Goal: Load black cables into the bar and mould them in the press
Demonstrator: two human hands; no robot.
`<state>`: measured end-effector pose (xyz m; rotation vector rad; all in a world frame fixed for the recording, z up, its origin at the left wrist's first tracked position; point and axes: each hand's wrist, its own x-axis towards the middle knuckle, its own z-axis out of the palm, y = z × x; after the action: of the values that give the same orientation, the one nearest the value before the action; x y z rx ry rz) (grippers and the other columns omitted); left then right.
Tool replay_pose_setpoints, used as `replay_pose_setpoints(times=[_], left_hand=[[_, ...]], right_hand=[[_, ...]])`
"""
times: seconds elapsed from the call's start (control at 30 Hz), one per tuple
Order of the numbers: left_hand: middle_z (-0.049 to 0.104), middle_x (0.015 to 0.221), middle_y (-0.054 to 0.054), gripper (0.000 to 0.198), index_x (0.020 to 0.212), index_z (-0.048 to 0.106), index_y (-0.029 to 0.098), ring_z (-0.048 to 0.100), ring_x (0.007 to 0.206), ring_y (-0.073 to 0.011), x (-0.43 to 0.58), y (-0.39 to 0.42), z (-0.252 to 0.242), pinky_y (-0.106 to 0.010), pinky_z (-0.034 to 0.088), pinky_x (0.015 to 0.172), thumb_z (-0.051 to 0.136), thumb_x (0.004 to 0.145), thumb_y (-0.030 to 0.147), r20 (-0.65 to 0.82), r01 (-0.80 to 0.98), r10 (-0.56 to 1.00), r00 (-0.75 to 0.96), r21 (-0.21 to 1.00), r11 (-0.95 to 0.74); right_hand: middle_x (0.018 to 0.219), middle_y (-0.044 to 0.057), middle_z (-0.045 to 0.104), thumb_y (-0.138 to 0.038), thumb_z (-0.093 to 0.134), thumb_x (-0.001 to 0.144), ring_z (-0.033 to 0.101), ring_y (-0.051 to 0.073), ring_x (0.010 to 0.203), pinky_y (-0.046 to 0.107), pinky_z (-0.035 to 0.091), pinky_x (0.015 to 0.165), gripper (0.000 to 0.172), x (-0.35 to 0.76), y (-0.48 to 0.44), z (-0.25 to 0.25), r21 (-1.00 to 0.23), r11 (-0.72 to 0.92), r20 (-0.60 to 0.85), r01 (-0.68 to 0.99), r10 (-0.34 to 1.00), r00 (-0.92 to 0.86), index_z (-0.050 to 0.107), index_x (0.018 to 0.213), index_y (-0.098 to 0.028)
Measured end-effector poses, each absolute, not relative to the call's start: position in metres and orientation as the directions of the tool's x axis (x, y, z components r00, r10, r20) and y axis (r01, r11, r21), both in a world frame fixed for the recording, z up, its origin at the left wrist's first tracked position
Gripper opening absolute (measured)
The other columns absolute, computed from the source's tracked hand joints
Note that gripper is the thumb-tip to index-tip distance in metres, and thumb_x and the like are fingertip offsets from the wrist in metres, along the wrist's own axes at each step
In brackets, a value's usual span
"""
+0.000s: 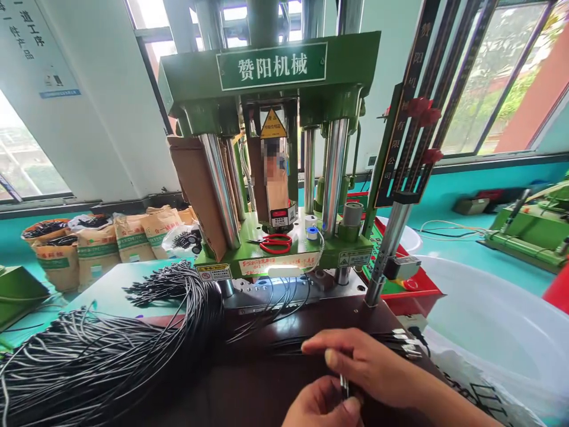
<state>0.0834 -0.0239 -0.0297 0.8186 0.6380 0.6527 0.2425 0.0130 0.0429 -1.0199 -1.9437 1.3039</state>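
Note:
At the bottom middle, my left hand (322, 406) is closed around black cable ends with small silver tips (344, 384), which point upward between its thumb and fingers. Just above and to the right is my right hand (373, 365), palm side down, its thumb and index finger stretched out and apart. Its lower edge comes close to the cable tips; whether it touches them I cannot tell. Behind it lies a row of black cables with silver connectors (404, 344) on the dark table (249, 379). More thin black cables (284, 296) run out from the press mould.
A green press (271, 65) stands ahead, with red-handled scissors (275, 243) and a white tape roll (312, 233) on its ledge. A big bundle of black cables (111, 350) covers the left side. White tubs (498, 308) stand at right; several sacks (133, 237) stand behind left.

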Motion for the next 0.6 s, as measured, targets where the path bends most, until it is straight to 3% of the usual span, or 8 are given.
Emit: replay_pose_setpoints(times=[0.13,0.3,0.43,0.5,0.6], left_hand=[[0.061,0.062,0.0,0.054,0.085,0.052,0.016,0.056,0.045,-0.0107,0.08,-0.022,-0.027,-0.022,0.035,0.048,0.078,0.059,0.055,-0.267,-0.347,0.77,0.579,0.775,0.529],[0.063,0.062,-0.001,0.053,0.088,0.052,0.015,0.06,0.047,-0.0123,0.074,-0.022,-0.019,-0.022,0.038,0.049,0.08,0.059,0.05,-0.288,-0.345,0.777,0.56,0.772,0.534],[0.063,0.063,-0.001,0.057,0.091,0.053,0.015,0.059,0.045,-0.0114,0.074,-0.023,-0.013,-0.02,0.036,0.046,0.079,0.059,0.054,-0.296,-0.315,0.795,0.53,0.801,0.508],[0.064,0.065,-0.002,0.057,0.091,0.053,0.015,0.058,0.043,-0.0109,0.076,-0.025,-0.012,-0.02,0.035,0.044,0.075,0.06,0.057,-0.287,-0.273,0.824,0.489,0.847,0.456],[0.066,0.067,-0.004,0.051,0.091,0.053,0.015,0.057,0.042,-0.0111,0.077,-0.029,-0.014,-0.021,0.035,0.043,0.067,0.069,0.059,-0.261,-0.126,0.873,0.412,0.933,0.338]], right_hand=[[0.123,0.01,0.064,-0.05,0.035,0.095,0.056,0.025,0.115,0.041,0.04,0.101,0.048,0.233,0.011,0.039,-0.946,0.217,0.077,0.242,0.872,-0.483,0.064,0.119,-0.021],[0.111,0.008,0.067,-0.047,0.036,0.096,0.061,0.022,0.101,0.036,0.046,0.09,0.043,0.23,0.013,0.039,-0.959,0.191,0.087,0.209,0.902,-0.422,0.062,0.119,-0.022],[0.087,0.002,0.062,-0.045,0.047,0.092,0.057,0.017,0.082,0.028,0.044,0.076,0.032,0.226,0.011,0.037,-0.869,0.319,0.153,0.378,0.9,-0.408,0.068,0.088,-0.02],[0.071,-0.002,0.053,-0.048,0.05,0.09,0.049,0.012,0.064,0.024,0.04,0.06,0.034,0.226,0.011,0.032,-0.916,0.209,0.072,0.343,0.926,-0.371,0.063,0.078,-0.019],[0.06,-0.007,0.04,-0.051,0.054,0.086,0.033,0.008,0.049,0.021,0.027,0.044,0.035,0.226,0.01,0.023,-0.982,-0.026,-0.089,0.189,0.938,-0.335,0.059,0.079,-0.018]])
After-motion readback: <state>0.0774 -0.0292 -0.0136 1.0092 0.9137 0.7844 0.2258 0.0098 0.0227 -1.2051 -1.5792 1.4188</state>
